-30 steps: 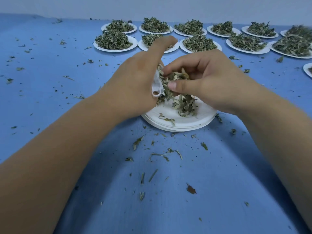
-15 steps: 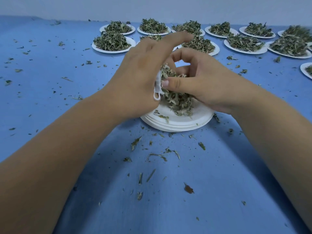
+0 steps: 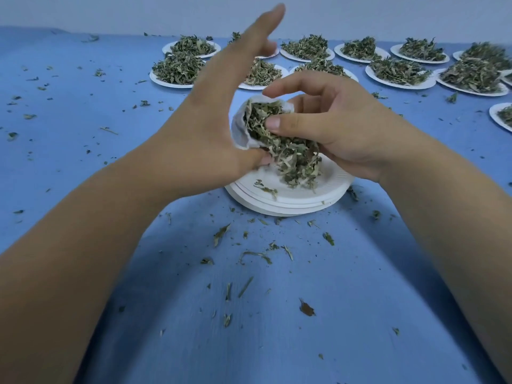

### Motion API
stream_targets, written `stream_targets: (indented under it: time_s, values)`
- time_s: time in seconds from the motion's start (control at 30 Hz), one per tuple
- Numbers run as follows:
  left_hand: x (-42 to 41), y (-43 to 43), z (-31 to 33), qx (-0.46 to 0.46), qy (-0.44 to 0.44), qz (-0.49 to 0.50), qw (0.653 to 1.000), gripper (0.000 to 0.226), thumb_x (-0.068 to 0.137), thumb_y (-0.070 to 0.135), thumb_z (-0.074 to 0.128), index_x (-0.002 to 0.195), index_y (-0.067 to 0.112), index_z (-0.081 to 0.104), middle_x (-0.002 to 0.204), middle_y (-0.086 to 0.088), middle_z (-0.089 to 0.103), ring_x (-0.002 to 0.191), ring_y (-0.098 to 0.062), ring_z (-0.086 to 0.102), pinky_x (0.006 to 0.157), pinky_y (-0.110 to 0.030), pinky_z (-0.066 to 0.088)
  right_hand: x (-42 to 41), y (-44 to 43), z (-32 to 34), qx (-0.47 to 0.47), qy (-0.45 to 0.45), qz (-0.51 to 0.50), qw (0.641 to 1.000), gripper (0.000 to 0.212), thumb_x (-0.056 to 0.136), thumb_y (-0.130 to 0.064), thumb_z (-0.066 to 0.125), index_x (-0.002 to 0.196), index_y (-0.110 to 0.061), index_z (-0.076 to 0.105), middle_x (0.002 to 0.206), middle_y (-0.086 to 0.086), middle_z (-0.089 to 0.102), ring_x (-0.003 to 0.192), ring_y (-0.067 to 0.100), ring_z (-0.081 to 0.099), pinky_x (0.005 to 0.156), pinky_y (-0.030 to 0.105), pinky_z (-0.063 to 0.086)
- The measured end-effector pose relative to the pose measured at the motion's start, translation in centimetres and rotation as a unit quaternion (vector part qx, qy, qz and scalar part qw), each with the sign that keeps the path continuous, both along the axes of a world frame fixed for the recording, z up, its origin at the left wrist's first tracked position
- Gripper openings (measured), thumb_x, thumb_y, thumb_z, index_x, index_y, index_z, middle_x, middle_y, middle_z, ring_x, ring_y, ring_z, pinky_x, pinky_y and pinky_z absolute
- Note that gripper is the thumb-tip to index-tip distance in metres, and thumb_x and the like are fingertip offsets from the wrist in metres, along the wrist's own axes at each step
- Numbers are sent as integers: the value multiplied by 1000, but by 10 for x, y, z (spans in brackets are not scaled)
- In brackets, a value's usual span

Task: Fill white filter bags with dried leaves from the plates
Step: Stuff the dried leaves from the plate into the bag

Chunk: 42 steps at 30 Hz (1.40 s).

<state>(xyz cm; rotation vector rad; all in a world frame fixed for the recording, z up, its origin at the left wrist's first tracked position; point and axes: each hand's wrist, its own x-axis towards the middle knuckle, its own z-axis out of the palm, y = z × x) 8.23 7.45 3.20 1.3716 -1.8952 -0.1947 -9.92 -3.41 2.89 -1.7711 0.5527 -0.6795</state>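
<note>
Firstly, bag: small white filter bag (image 3: 241, 128); was held up in the air between the two hands, directly above the nearest plates; gaped toward the right, mouth wide, packed full.
Leaves: dried green leaves (image 3: 291, 153); filled the bag's mouth and spilled out of it in a loose clump down to the top plate; lay also as a few stray pieces on that plate.
Left hand: left hand (image 3: 205, 126); stood on edge against the bag's left side; pinned the bag's lower edge with the thumb; stretched the forefinger straight up, blurred; other fingers hidden behind the hand, position not readable.
Right hand: right hand (image 3: 352, 128); sat at the bag's right side; pinched the clump of leaves at the mouth between thumb and curled fingers; arched the forefinger over the bag's upper rim, touching or just clear of it, could not tell which.
Near plates: stack of white paper plates (image 3: 291, 206); sat on the table right under both hands, partly covered by the right wrist.
Far plates: rows of white paper plates heaped with leaves (image 3: 177, 70); stood well behind the hands, across the back of the table out to the right edge; partly hidden by the raised left hand.
Table: blue cloth table top (image 3: 346, 314); carried everything; was strewn with loose leaf bits (image 3: 220, 234), thickest just in front of the stack.
Behind: pale grey wall (image 3: 388, 12); closed off the view beyond the table.
</note>
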Motion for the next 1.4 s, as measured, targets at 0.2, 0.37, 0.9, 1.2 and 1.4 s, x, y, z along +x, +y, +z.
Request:
stream_targets:
  time_s: [0.2,0.37,0.9,1.2,1.4]
  values:
    - [14,6,-2,26,64,14,998,77,78,44,78,144,38,41,141,16,46,131,-4,46,102,-33,45,-2,-2,-3,-38,-4,-13,999,40,79,-21,84,118,-23,75,95,14,61,88,19,62,97,40,53]
    - [11,3,-1,41,154,45,986,24,83,29,66,106,28,61,98,4,60,83,-19,60,83,-52,57,-3,-5,-5,-56,-11,-42,997,30,80,-21,85,109,-26,77,75,-4,58,69,10,53,71,25,47]
    - [-10,-1,-7,-5,216,91,972,19,82,-6,73,87,10,65,81,-18,68,72,-38,66,78,-49,60,3,10,3,-118,28,-135,983,18,78,-14,85,92,-19,74,64,-3,57,56,12,52,55,25,47]
    - [-12,4,0,-40,153,90,983,17,77,6,71,82,21,65,71,2,64,60,-18,61,61,-34,56,9,15,7,-197,95,-203,955,14,74,-24,82,78,-23,69,66,-4,59,54,5,48,54,18,40]
    - [-6,1,-9,12,84,143,986,12,83,29,73,90,25,64,76,10,64,68,-5,65,71,-24,57,10,17,8,-169,63,-186,966,13,76,-17,82,81,-19,69,67,1,59,56,9,50,53,22,41]
